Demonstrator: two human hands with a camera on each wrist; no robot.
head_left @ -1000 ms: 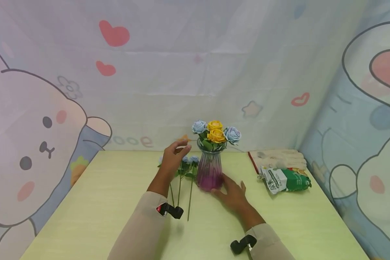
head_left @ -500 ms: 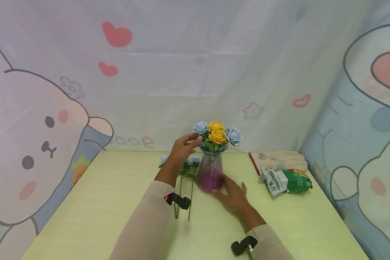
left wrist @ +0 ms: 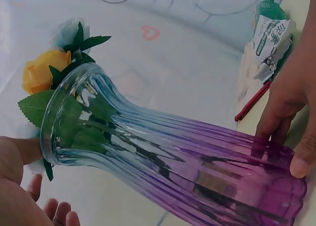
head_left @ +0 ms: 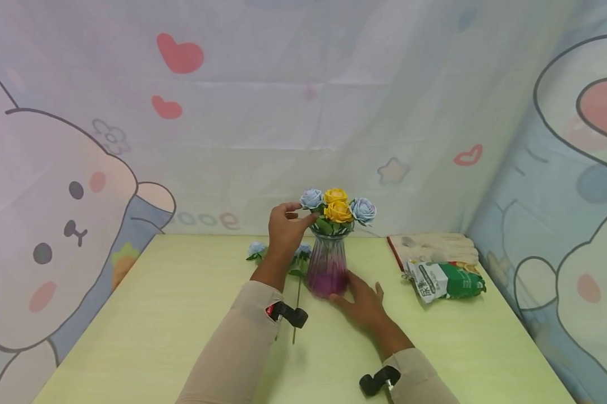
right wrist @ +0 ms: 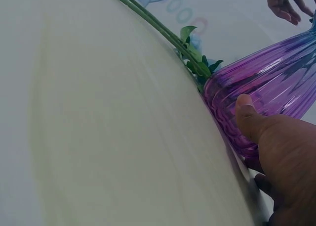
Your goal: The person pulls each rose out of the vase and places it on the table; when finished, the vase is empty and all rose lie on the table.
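The ribbed glass vase [head_left: 327, 269], bluish at its flared rim, purple below, stands on the table [head_left: 182, 314] holding yellow roses [head_left: 338, 212] and pale-blue roses [head_left: 363, 210]; the right hand [head_left: 362, 303] grips its base, the left hand [head_left: 286, 231], loosely spread, is at its rim.

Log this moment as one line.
right hand: holds upright ribbed purple vase near base | left hand: by rim | in vase: two yellow roses, two blue roses | on table: loose blue roses
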